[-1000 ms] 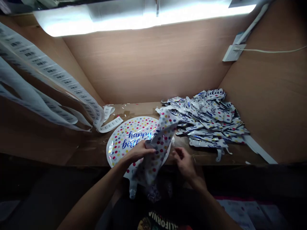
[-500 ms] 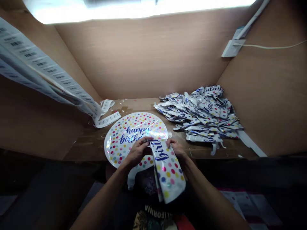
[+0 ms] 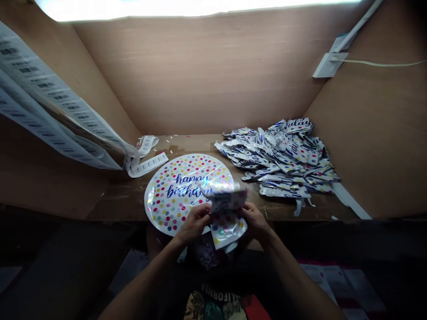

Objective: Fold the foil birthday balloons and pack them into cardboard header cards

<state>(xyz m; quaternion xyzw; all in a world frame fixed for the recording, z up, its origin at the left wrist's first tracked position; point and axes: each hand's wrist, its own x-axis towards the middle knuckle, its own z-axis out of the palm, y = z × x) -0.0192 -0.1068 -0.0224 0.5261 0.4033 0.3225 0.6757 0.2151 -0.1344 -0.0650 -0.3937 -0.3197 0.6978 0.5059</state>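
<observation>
A folded foil balloon (image 3: 229, 222), white with coloured dots, is held between my two hands over the front edge of the work surface; its upper part is blurred by motion. My left hand (image 3: 196, 221) pinches its left side, and my right hand (image 3: 254, 218) grips its right side. Just behind my left hand a flat round foil balloon (image 3: 180, 191) lies spread out, dotted and printed "happy birthday". The folded balloon covers part of its right side.
A heap of folded dotted balloons (image 3: 280, 155) lies at the right. Strips of barcode labels (image 3: 66, 102) hang on the left, their ends on the cardboard surface. Cardboard walls (image 3: 200, 80) enclose the back and sides. A power socket (image 3: 330, 65) with a cable is on the right wall.
The folded balloon has become shorter, its upper part folded over. Both hands have moved slightly down. The round balloon and the heap stay in place.
</observation>
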